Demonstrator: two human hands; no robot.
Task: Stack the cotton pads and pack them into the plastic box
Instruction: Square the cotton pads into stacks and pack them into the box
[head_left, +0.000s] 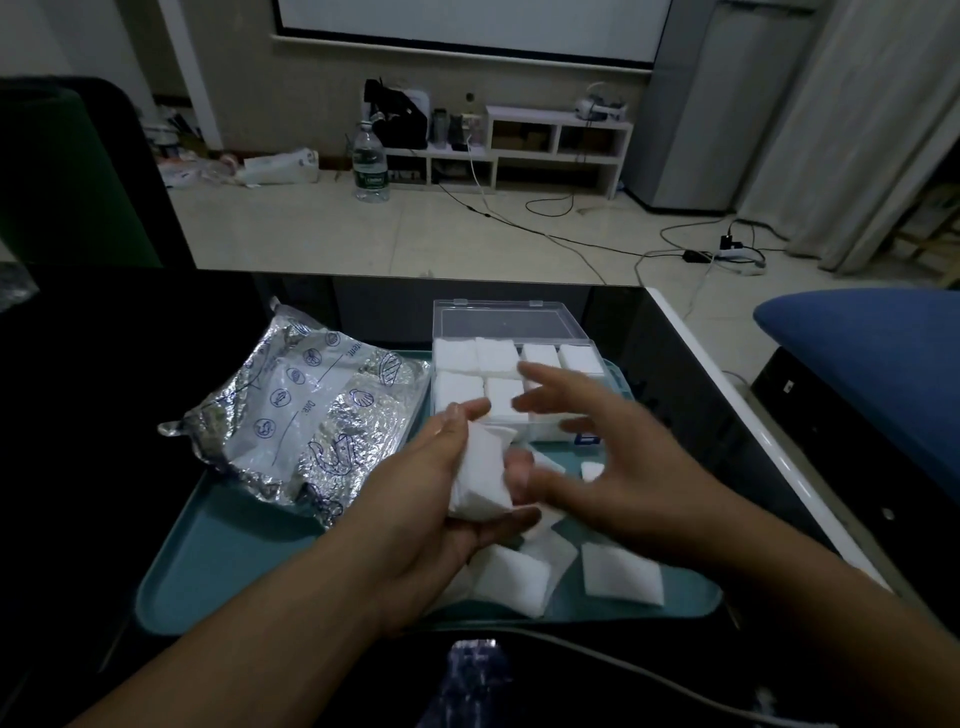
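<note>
We are gripping a small stack of white square cotton pads (480, 475) in our left hand (441, 499), our blurred right hand (618, 457) apparently spread wide, before seating it in the clear plastic box (519, 384).

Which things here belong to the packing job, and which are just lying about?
Job: stack of cotton pads held in left hand; right hand; loose cotton pads; plastic box; teal tray.
Lying about: foil bag; water bottle; floor cables.
</note>
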